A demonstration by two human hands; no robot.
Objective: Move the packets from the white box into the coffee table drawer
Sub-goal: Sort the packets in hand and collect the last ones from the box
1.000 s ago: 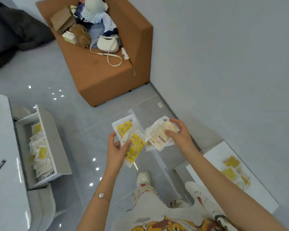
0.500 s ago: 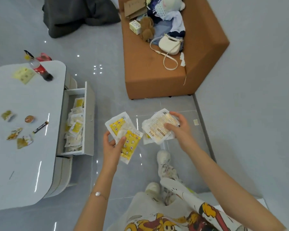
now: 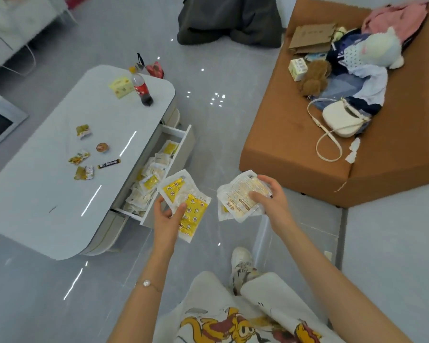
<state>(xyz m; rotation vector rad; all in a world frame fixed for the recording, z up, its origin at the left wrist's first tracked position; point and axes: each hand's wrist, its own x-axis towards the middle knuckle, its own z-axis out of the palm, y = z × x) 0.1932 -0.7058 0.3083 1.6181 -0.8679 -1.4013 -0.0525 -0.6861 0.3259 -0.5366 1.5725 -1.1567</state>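
My left hand (image 3: 167,215) grips two yellow-and-white packets (image 3: 186,205), fanned out just right of the drawer. A small stack of white packets (image 3: 240,198), printed backs up, is held in my right hand (image 3: 270,200), apart from the left one. The coffee table drawer (image 3: 183,144) stands pulled out on the right side of the white coffee table (image 3: 47,194). Inside it lie several packets (image 3: 150,177) of the same kind. The white box is out of view.
A cola bottle (image 3: 141,89), a yellow box (image 3: 120,87) and several small snacks (image 3: 84,154) lie on the table top. A brown sofa (image 3: 295,149) with a white handbag (image 3: 342,118), clothes and toys stands to the right. A dark bundle (image 3: 230,21) sits on the floor behind.
The view has swung left: the white box dropped out of sight, the coffee table and drawer moved toward the middle. Both hands keep their packets and now sit closer to the drawer.
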